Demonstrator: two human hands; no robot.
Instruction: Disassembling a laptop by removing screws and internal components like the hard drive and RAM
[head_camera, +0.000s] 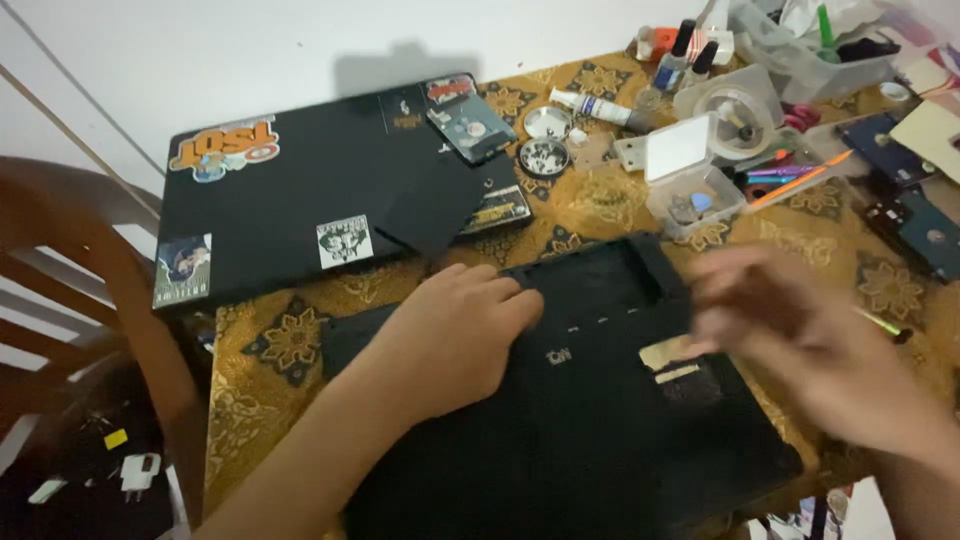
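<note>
A black laptop lies upside down, flat on the patterned worktop, its underside facing up, a small recess open.

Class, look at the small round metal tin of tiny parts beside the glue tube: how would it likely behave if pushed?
The round tin looks shallow and flat-based, so it would probably slide on the patterned cloth rather than tip. Open-topped, it might spill its small parts if jolted. It seems light.
</note>
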